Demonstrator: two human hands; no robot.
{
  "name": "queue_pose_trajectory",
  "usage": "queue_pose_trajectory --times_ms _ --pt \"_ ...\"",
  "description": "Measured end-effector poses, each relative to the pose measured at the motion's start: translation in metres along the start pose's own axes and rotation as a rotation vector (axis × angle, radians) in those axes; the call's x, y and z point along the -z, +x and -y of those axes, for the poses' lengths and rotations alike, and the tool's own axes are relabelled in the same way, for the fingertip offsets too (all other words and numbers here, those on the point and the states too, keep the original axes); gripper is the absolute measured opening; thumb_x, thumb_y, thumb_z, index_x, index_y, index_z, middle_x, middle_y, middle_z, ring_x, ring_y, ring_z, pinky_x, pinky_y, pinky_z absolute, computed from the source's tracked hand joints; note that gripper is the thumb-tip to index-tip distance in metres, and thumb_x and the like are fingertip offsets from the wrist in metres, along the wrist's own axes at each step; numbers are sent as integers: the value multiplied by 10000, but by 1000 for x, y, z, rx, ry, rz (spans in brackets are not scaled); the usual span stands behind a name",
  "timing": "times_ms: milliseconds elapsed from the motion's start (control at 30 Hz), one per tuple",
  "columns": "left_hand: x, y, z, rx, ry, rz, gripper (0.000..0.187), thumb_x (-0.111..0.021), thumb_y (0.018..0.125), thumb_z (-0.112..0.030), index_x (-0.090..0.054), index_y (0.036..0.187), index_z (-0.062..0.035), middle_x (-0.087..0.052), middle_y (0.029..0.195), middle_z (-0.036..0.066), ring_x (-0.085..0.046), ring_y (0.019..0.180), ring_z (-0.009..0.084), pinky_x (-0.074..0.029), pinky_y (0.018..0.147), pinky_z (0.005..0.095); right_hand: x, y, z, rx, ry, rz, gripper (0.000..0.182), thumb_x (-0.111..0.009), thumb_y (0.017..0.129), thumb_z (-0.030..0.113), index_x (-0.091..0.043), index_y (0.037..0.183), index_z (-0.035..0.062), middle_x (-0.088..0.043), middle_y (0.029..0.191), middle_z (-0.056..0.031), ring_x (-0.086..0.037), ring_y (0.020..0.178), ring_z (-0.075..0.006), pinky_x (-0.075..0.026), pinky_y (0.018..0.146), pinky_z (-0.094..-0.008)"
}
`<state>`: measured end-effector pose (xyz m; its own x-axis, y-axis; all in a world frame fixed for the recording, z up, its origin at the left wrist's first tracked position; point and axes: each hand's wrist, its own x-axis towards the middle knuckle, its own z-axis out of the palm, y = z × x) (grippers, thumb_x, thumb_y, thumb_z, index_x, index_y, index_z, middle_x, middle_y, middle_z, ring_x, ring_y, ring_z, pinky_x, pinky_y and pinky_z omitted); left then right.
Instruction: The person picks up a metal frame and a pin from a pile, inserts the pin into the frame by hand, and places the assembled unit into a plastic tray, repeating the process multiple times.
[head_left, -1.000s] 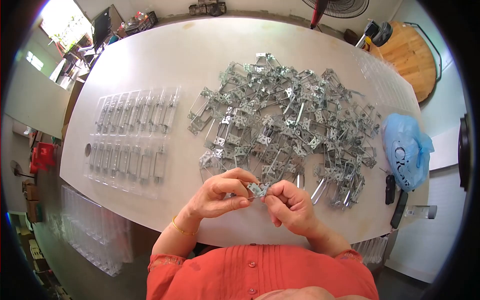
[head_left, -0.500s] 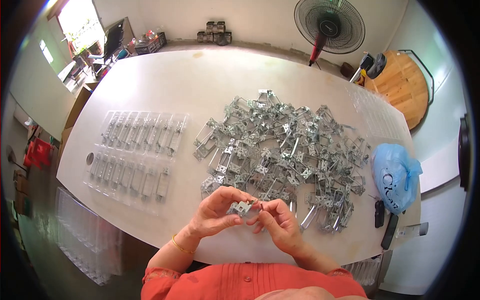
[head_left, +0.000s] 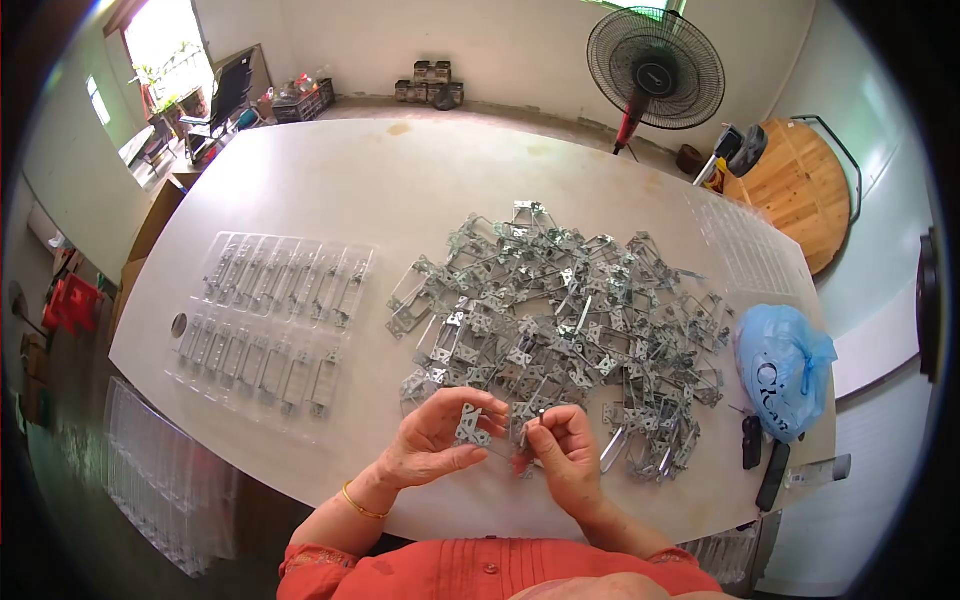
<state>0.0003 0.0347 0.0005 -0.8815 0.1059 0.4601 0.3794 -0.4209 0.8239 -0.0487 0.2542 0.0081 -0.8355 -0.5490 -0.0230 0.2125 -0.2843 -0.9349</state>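
My left hand (head_left: 435, 440) is curled around a silver metal bracket (head_left: 471, 426), a plate with punched holes that shows between thumb and fingers. Close beside it, my right hand (head_left: 565, 455) pinches a small metal part (head_left: 541, 413) between thumb and forefinger. Whether that part is joined to the bracket cannot be made out. Just beyond both hands lies a large pile of similar metal brackets (head_left: 570, 300), plates linked by thin rods.
Left on the white table (head_left: 300, 170) are clear plastic trays (head_left: 290, 240) holding rows of brackets. A blue plastic bag (head_left: 785, 365), a black object (head_left: 772, 478) and a clear bottle (head_left: 815, 472) sit at right. Behind the table stands a fan (head_left: 655, 75).
My hands have moved slightly apart, and the bracket in my left hand has turned so its flat plate shows. The whole view has tilted slightly; the pile and trays look unchanged.
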Motion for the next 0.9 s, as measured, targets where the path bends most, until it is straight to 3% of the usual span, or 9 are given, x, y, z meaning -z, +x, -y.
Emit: queue_pose_trajectory --times_ms 167,233,267,333,433,567,800,867,900 --pt "-7 3 -10 165 -80 -42 626 -725 949 -88 -405 1480 -3 -536 1434 184 -554 1324 288 -502 1046 452 2 2 6 141 -124 -95 133 -600 1045 59 -491 1119 48 -639 974 -59 -665 764 -125 -589 674 -278" --pt "-4 2 -6 241 -320 -60 588 -673 1000 -218 -402 1471 6 -514 1455 200 -543 1348 308 -498 1063 458 6 1 2 323 -305 -85 168 -644 1010 18 -516 1117 33 -643 971 -77 -660 779 -127 -567 670 -275" --pt "-4 1 -4 242 -303 -74 524 -568 1054 -303 -410 1445 8 -564 1395 213 -614 1264 330 -537 1010 460 7 2 3 307 -301 -92 168 -644 1010 18 -516 1117 33 -643 971 -77 -660 779 -127 -567 670 -275" --pt "0 0 -3 350 -361 -108 481 -543 1066 -316 -433 1406 7 -601 1335 217 -662 1165 323 -567 945 451 11 4 6 533 -633 -44 211 -692 962 -20 -549 1114 18 -659 964 -108 -671 793 -175 -553 666 -292" --pt "-1 -2 -8 515 -356 -168 404 -494 1087 -336 -484 1307 2 -664 1212 220 -724 968 301 -612 807 428 15 9 7 671 -779 0 238 -720 927 -39 -574 1107 10 -675 958 -136 -683 810 -240 -557 676 -317" --pt "-1 2 -7 565 -289 -188 333 -466 1101 -317 -547 1162 0 -694 1116 220 -727 817 258 -629 675 383 14 11 8 644 -731 9 249 -722 915 -53 -574 1104 14 -686 955 -139 -686 809 -272 -562 686 -340" --pt "0 1 -4 479 -283 -335 297 -488 1091 -224 -611 1114 45 -683 1103 201 -717 846 264 -648 702 406 11 14 14 721 -817 -72 172 -679 957 -35 -599 1107 -9 -690 969 -120 -667 767 -217 -542 671 -292" --pt "3 0 -3 434 -294 -347 297 -474 1097 -211 -611 1135 50 -665 1130 192 -712 895 264 -660 735 412 9 6 10 410 -571 -175 117 -649 993 -3 -615 1105 -13 -685 963 -86 -629 720 -130 -508 645 -252" --pt "3 0 -3 435 -295 -346 297 -474 1097 -211 -611 1135 50 -665 1130 192 -712 895 264 -660 735 412 8 6 10 410 -571 -176 117 -649 993 -3 -615 1105 -13 -685 963 -86 -629 720 -130 -508 645 -252"
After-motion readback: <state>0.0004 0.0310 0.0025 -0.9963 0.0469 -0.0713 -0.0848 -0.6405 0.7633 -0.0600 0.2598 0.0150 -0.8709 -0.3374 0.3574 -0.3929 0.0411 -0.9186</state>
